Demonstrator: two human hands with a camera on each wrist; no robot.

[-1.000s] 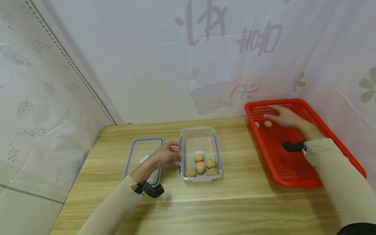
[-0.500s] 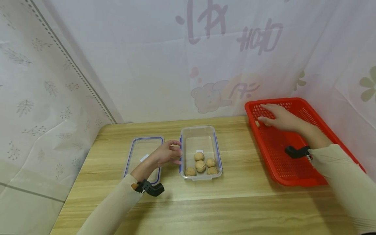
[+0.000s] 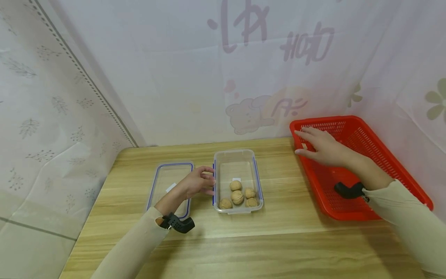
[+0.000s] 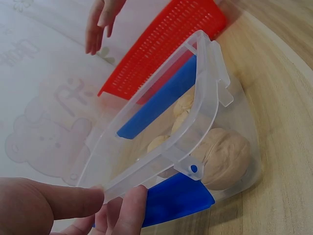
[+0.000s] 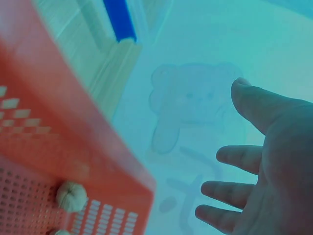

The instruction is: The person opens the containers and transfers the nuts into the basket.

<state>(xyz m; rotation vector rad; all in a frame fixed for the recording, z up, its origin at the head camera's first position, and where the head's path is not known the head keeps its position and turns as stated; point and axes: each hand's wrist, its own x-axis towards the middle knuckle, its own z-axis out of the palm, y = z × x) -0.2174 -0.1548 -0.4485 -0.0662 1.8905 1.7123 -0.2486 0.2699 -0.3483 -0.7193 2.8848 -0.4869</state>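
Note:
Several walnuts (image 3: 237, 197) lie at the near end of a clear plastic box (image 3: 233, 166) with blue side latches. At its left side my left hand (image 3: 196, 182) touches the rim with loosely bent fingers; in the left wrist view the thumb and fingertips meet the edge by the blue latch (image 4: 178, 198). My right hand (image 3: 327, 149) hovers over the far left part of a red basket (image 3: 318, 197), its fingers stretched and apart, holding nothing. Beneath it a walnut (image 5: 72, 197) sits in the basket corner, with part of another at the frame's bottom edge.
A clear lid with a blue seal (image 3: 156, 182) lies flat left of the box, partly behind the left hand. All stand on a wood-grain table (image 3: 223, 248). A printed white curtain (image 3: 174, 97) hangs along the back, and the basket's rim rises beside the right hand.
My right hand has moved left and slightly nearer over the basket, covering a walnut seen earlier. The left hand, box and walnuts in it stay put.

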